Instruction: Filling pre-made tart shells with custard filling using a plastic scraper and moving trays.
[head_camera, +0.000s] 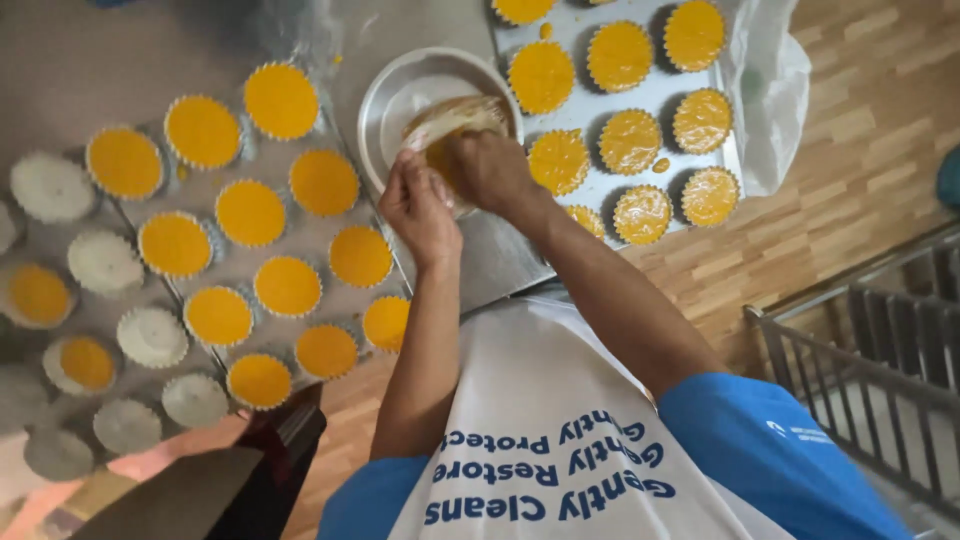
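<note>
We see both hands meet over a round metal bowl (400, 95) at the far middle of the scene. The left hand (418, 205) has its fingers pinched narrow on the edge of a clear plastic bag (455, 120) of orange batter that lies in the bowl. The right hand (490, 170) is curled over the same bag, fingers closed on it.

Right of the bowl, a metal tray (655, 85) holds paper cups filled with orange batter, a few drips on the bare metal between them. A crumpled clear plastic sheet (770, 90) lies at its right edge. Left of the bowl, a second tray (300, 235) carries more filled cups (250, 212); farther left stand white empty cups (50, 187), some mixed among part-filled ones.

Near us, a white apron (530, 400) with blue printed lettering, upside down to us, hangs over a blue shirt (760, 450). The floor is pale wood, and a grey metal rack (860, 350) stands at the near right.
</note>
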